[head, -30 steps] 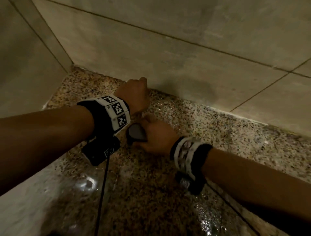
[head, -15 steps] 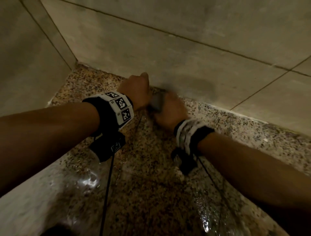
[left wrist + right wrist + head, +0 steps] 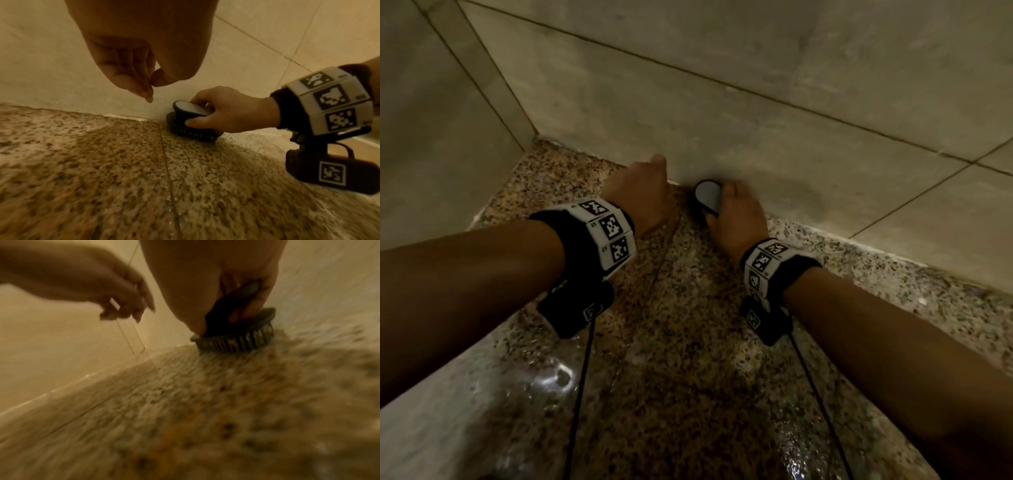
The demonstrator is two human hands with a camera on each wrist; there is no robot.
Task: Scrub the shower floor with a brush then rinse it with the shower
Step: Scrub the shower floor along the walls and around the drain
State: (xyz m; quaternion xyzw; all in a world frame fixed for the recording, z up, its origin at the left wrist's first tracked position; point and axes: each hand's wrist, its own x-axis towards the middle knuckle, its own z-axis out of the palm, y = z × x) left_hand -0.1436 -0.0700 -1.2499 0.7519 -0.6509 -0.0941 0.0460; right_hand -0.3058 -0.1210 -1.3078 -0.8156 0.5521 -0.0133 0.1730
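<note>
A dark round scrub brush (image 3: 707, 198) stands bristles-down on the wet speckled granite shower floor (image 3: 688, 342), tight against the foot of the back wall. My right hand (image 3: 739, 219) grips its knob handle, thumb on the near side and fingers over the top. The left wrist view shows the brush (image 3: 191, 128) and that right hand (image 3: 230, 110) side-on. In the blurred right wrist view the bristles (image 3: 236, 342) press on the floor. My left hand (image 3: 640, 195) hangs just left of the brush, fingers loosely curled (image 3: 131, 73) and holding nothing.
Beige tiled walls (image 3: 756, 102) meet in a corner (image 3: 534, 133) at the far left. The floor shines with water near me (image 3: 558, 380). A grout joint (image 3: 164, 154) runs across the granite toward the brush. Black camera cables (image 3: 582, 377) hang from both wrists.
My right hand has pushed the brush away from me across the floor, up to the foot of the wall. The left hand has stayed by the wall.
</note>
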